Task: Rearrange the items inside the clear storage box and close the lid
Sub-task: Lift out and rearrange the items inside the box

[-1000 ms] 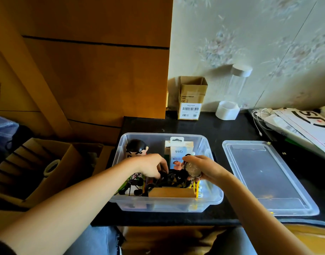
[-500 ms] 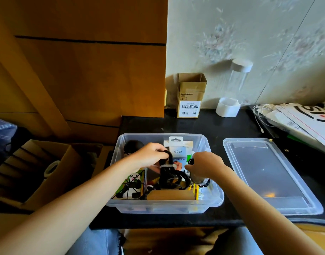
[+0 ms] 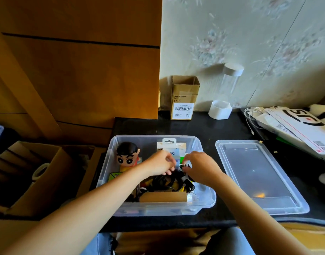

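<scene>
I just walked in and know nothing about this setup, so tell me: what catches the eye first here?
Two bare hands, the left hand and the right hand, meet over a tangle of black cables inside a clear plastic storage box on a black tabletop. A cartoon boy figurine with black hair stands in the box's far left corner. The box's clear flat lid lies on the table to its right, still off.

Both hands now sit lower and closer together over the black cables (image 3: 169,179), the left hand (image 3: 160,163) uncovering the cartoon figure (image 3: 127,156) beside them.

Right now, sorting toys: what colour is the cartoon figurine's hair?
Black, on the cartoon boy figurine; head view.
</scene>
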Demonstrator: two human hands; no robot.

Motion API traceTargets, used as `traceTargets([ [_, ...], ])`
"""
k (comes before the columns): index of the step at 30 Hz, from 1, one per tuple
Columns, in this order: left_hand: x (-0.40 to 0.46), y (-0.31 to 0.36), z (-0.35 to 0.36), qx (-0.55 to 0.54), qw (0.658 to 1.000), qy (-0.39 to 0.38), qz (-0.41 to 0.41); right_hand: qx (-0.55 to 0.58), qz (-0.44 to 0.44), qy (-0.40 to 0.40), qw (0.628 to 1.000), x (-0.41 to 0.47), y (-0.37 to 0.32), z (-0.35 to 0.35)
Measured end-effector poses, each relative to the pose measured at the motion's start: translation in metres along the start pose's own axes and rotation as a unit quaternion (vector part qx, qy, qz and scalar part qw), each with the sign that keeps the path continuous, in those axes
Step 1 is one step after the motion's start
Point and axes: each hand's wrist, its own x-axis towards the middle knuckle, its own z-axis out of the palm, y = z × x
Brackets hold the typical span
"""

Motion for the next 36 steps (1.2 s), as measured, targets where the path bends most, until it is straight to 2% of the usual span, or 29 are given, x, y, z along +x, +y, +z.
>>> traceTargets([
  [1, -0.002, -0.008, -0.005, 0.050, 0.999, 0.017, 0.006, -0.001, -0.013, -0.014, 1.000, 0.000, 0.000, 0.000],
  [3, -0.008, -0.021, -0.010, 0.123, 0.992, 0.005, 0.007, 0.028, -0.037, -0.052, 0.998, 0.003, -0.004, 0.002],
  [5, -0.015, -0.025, -0.008, 0.137, 0.990, -0.038, -0.003, 0.014, -0.045, -0.085, 0.995, 0.006, -0.011, 0.005],
  [8, -0.014, -0.021, 0.006, 0.175, 0.982, -0.076, -0.019, -0.021, -0.009, -0.094, 0.995, 0.011, -0.012, 0.013],
  [11, -0.007, -0.011, 0.014, 0.240, 0.967, -0.078, -0.021, 0.000, 0.021, -0.076, 0.997, 0.011, -0.009, 0.017],
  [16, -0.001, 0.005, 0.022, 0.332, 0.938, -0.095, -0.018, 0.070, 0.028, 0.004, 0.997, 0.006, -0.007, 0.020],
  [18, 0.001, 0.008, 0.025, 0.340, 0.934, -0.105, -0.023, 0.099, 0.027, 0.023, 0.995, 0.005, -0.007, 0.021],
  [21, 0.004, 0.003, 0.024, 0.282, 0.954, -0.101, -0.030, 0.135, 0.039, 0.032, 0.990, 0.005, -0.005, 0.021],
  [25, 0.003, -0.010, 0.004, 0.142, 0.982, -0.045, -0.114, 0.177, 0.051, 0.024, 0.983, 0.006, -0.003, 0.019],
  [27, -0.004, -0.012, -0.011, 0.093, 0.988, -0.018, -0.126, 0.197, 0.055, 0.018, 0.979, 0.006, -0.003, 0.018],
  [30, -0.018, -0.011, -0.032, 0.004, 0.995, 0.001, -0.100, 0.232, 0.060, 0.004, 0.971, 0.009, -0.004, 0.016],
  [32, -0.024, -0.011, -0.044, -0.081, 0.994, -0.025, -0.065, 0.264, 0.064, -0.007, 0.962, 0.011, -0.006, 0.014],
  [36, -0.032, -0.022, -0.058, -0.263, 0.963, -0.051, -0.019, 0.351, 0.068, -0.056, 0.932, 0.012, -0.012, 0.015],
])
